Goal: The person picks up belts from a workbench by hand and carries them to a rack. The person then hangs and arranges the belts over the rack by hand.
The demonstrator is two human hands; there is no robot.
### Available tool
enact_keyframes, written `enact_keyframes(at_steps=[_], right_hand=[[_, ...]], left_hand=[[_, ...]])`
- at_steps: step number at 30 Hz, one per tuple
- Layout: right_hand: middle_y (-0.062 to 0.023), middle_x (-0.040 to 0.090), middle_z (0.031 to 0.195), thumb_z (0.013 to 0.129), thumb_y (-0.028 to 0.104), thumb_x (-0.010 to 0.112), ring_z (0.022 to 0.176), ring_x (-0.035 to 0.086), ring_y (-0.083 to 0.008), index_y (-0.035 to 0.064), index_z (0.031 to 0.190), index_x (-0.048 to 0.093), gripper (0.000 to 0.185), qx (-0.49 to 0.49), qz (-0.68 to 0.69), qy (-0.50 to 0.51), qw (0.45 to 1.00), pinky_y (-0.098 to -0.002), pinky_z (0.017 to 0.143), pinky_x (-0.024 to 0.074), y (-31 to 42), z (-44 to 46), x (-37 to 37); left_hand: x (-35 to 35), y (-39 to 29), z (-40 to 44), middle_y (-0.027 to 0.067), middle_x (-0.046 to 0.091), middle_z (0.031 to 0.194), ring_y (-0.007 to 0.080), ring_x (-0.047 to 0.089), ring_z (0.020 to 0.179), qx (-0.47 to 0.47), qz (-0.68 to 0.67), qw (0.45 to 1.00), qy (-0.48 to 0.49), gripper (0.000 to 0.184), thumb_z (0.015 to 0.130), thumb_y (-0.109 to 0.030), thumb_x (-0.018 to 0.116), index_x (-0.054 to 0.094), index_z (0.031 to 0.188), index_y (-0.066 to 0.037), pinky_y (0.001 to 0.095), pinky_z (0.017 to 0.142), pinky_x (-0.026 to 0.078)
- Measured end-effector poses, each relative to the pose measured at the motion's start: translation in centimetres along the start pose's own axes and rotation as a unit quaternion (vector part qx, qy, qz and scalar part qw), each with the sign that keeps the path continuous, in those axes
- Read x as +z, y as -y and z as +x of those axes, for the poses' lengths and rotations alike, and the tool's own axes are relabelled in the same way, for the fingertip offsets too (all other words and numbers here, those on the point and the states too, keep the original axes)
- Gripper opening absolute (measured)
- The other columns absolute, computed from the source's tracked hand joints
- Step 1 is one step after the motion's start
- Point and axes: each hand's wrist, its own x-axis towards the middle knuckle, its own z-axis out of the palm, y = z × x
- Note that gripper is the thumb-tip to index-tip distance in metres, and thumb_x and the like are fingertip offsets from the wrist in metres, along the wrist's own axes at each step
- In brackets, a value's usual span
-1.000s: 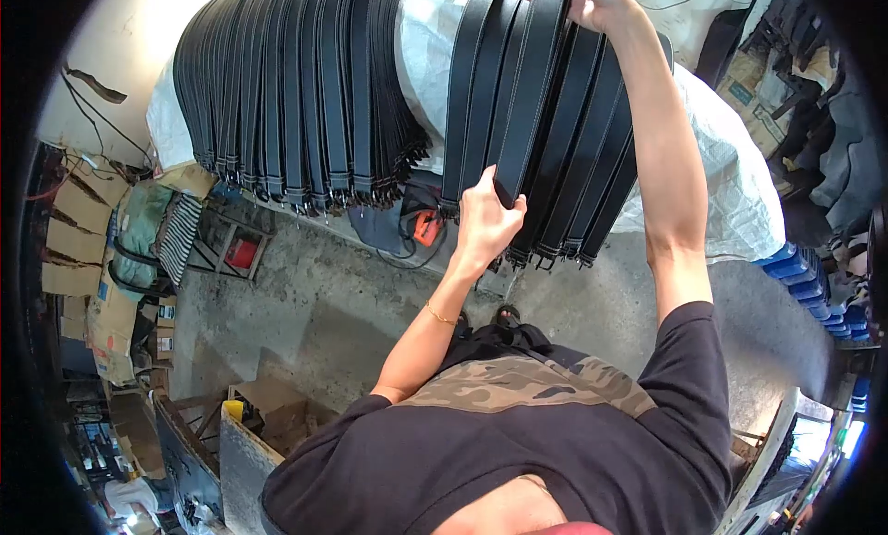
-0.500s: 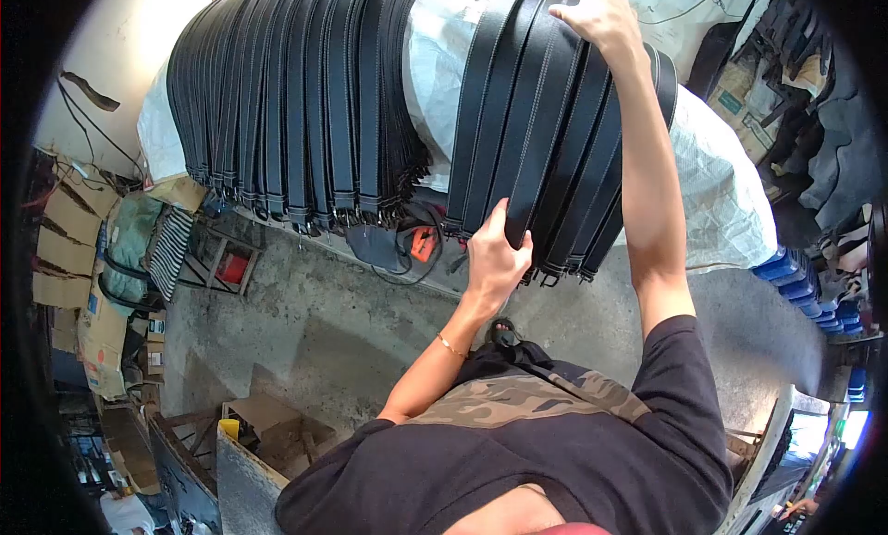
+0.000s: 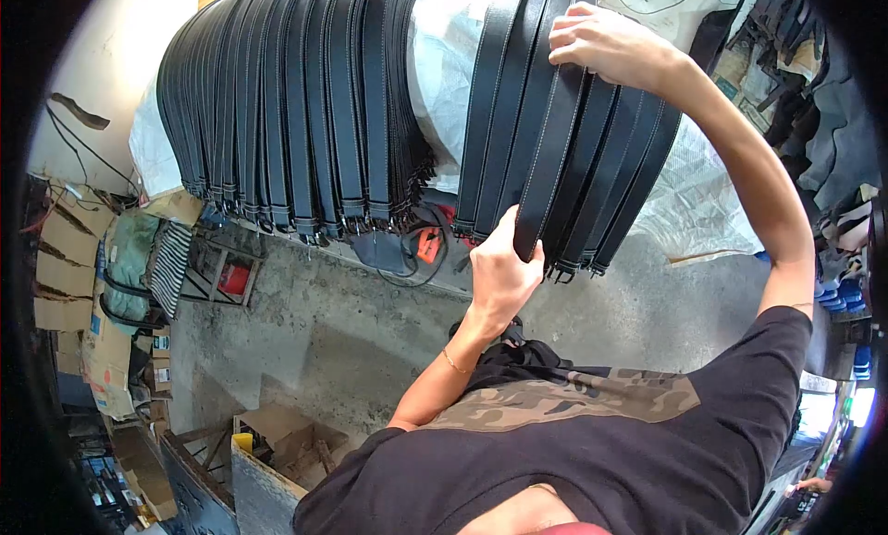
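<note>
A black belt (image 3: 558, 137) with pale edge stitching runs between my two hands, over a smaller group of similar belts. My left hand (image 3: 504, 274) is closed round its lower end, thumb and forefinger on either side of the strap. Higher up, my right hand (image 3: 606, 43) grips the same belt with bent fingers over its edge. More belts (image 3: 638, 156) hang right beneath and beside it, their buckles at the bottom. To the left, a thick row of black belts (image 3: 305, 110) is draped over a bulky mound covered in white woven sheeting (image 3: 444, 63).
Below the belts, an orange object (image 3: 428, 245) lies near a dark cable. A metal-framed stand (image 3: 222, 274) and cardboard (image 3: 106, 350) are at the left. An open cardboard box (image 3: 287, 433) stands at the lower left. Dark scraps (image 3: 832, 119) are piled at the right.
My right hand has come down from the top of the belts, its elbow swinging out right. The belt at my left hand now stands lifted slightly off the others.
</note>
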Motion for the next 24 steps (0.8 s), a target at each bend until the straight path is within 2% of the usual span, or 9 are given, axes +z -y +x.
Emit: enact_keyframes(at_steps=[3,7,10,13,17,19,22,23,24], right_hand=[[-0.0089,0.06,0.111,0.075,0.0,0.067,0.114,0.054,-0.0244,0.005,0.104,0.066,0.029,-0.027,-0.041,-0.004,0.999,-0.0364,0.106,0.0376,-0.5,0.1,0.8],[-0.0103,0.061,0.11,0.073,-0.002,0.067,0.112,0.056,-0.0255,0.0061,0.114,0.063,0.042,-0.016,-0.073,0.035,0.997,-0.0364,0.108,0.0364,0.5,0.0,0.3],[-0.0125,0.062,0.112,0.073,-0.003,0.066,0.115,0.056,-0.0287,0.0067,0.124,0.059,0.052,0.055,0.044,-0.036,0.997,-0.0377,0.108,0.0379,0.6,-1.1,0.3],[-0.0187,0.063,0.119,0.081,-0.001,0.063,0.117,0.057,-0.0361,0.0036,0.128,0.056,0.048,0.294,0.148,-0.07,0.942,-0.0401,0.102,0.0445,-2.1,-3.0,0.7],[-0.0199,0.065,0.119,0.084,0.004,0.058,0.113,0.062,-0.0314,0.003,0.129,0.056,0.044,0.358,0.218,-0.076,0.905,-0.0378,0.098,0.0475,-9.0,-4.0,4.7],[-0.0171,0.067,0.115,0.083,0.0,0.053,0.101,0.065,-0.0277,0.0063,0.128,0.059,0.046,0.328,0.324,-0.179,0.869,-0.0348,0.089,0.0495,-11.0,-4.3,7.3],[-0.0148,0.068,0.108,0.08,-0.003,0.05,0.085,0.062,-0.0232,0.0083,0.125,0.061,0.048,0.339,0.319,-0.067,0.882,-0.0331,0.081,0.0491,-11.6,-3.2,7.8],[-0.0102,0.069,0.096,0.08,-0.005,0.05,0.075,0.057,-0.0182,0.0066,0.12,0.063,0.044,0.216,0.226,-0.241,0.919,-0.031,0.074,0.0479,-11.7,-3.1,9.4],[-0.0073,0.069,0.091,0.081,-0.007,0.05,0.074,0.058,-0.0148,0.0045,0.11,0.065,0.035,0.279,0.264,-0.18,0.906,-0.0289,0.072,0.0487,-13.2,-4.5,11.6]], left_hand=[[0.6,0.3,-0.3,0.0227,0.069,0.09,0.0368,0.07,0.082,-0.003,-0.006,1.0,0.007,0.045,0.075,0.0,0.07,0.058,0.118,0.003,0.038,0.072,0.057],[2.0,1.6,-0.5,0.0224,0.069,0.089,0.0376,0.07,0.081,-0.025,0.0,0.999,0.023,0.044,0.076,-0.004,0.071,0.058,0.117,0.003,0.0394,0.072,0.057],[3.6,3.4,-0.3,0.0231,0.069,0.092,0.0385,0.069,0.084,-0.044,0.024,0.998,0.025,0.046,0.077,-0.008,0.071,0.057,0.119,0.003,0.042,0.073,0.057],[4.4,4.1,0.0,0.0246,0.068,0.098,0.0409,0.068,0.088,-0.061,0.082,0.995,0.017,0.048,0.077,-0.011,0.072,0.055,0.12,0.002,0.0455,0.077,0.055],[5.1,4.9,0.7,0.0259,0.067,0.099,0.0418,0.067,0.088,-0.06,0.084,0.994,0.035,0.047,0.078,-0.01,0.072,0.054,0.119,0.003,0.0461,0.077,0.055],[6.0,6.1,0.7,0.0266,0.068,0.097,0.0421,0.067,0.089,-0.052,0.083,0.995,0.019,0.05,0.077,-0.012,0.073,0.055,0.12,0.004,0.0461,0.078,0.055],[5.3,5.0,1.2,0.0283,0.068,0.097,0.0429,0.067,0.092,-0.091,0.078,0.992,0.043,0.056,0.076,-0.018,0.076,0.054,0.122,0.005,0.0462,0.08,0.054],[4.9,4.8,1.3,0.0291,0.067,0.098,0.0434,0.067,0.093,-0.137,0.071,0.985,0.08,0.06,0.075,-0.021,0.077,0.054,0.123,0.006,0.0462,0.081,0.054],[4.9,6.1,1.5,0.0309,0.066,0.104,0.0428,0.066,0.098,-0.155,0.075,0.977,0.126,0.07,0.073,-0.029,0.08,0.052,0.124,0.011,0.0449,0.085,0.053]])
